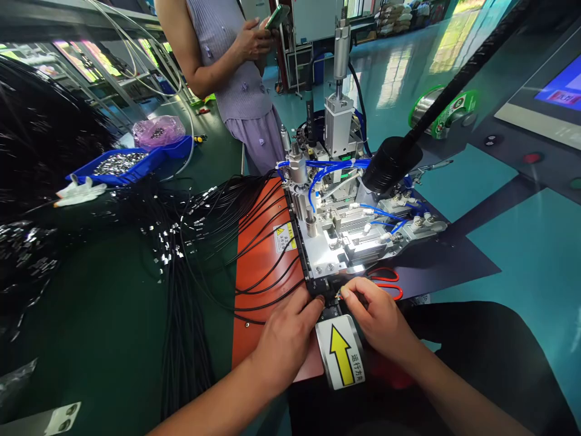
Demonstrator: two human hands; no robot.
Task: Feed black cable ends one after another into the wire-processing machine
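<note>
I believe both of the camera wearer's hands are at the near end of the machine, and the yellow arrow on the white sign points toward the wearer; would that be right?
Not quite: the head view shows the yellow arrow on the white sign pointing away from the wearer, toward the machine. The left hand and right hand are both at its near end.

Glossy teal floor (535, 242), bright window reflections (394, 72)

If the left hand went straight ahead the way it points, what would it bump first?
The left hand would probably meet the black block just ahead, though depth is unclear.
</note>
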